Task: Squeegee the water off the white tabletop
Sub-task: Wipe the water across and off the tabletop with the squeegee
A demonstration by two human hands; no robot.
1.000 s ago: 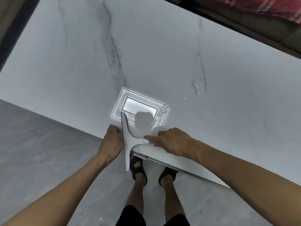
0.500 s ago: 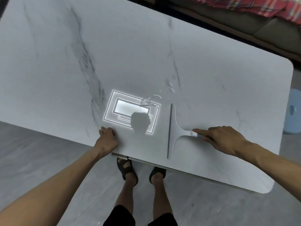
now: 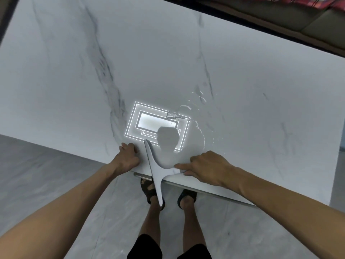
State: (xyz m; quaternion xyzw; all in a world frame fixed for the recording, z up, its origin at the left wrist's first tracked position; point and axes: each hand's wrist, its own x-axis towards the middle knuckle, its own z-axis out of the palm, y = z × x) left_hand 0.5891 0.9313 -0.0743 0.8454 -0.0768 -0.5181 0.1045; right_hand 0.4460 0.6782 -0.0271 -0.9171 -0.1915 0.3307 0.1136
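- White tabletop point(image 3: 242, 81): water streaks point(image 3: 174, 115) lie right of the blade, so a pass may miss them.
- Squeegee point(image 3: 155, 171): blade half overhangs the near edge and could tip, dripping on sandalled feet point(image 3: 186, 198).
- Right hand point(image 3: 207, 165) pinches its handle, 1 finger extended.
- Left hand point(image 3: 127, 156) at the edge, fingers curled; grip unclear.

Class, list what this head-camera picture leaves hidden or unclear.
Head view: squeegee handle end, covered by the right hand.
Head view: how far the water spreads, washed out by glare on the tabletop.
Head view: whether the left hand grips the tabletop edge; its own back hides the fingers.
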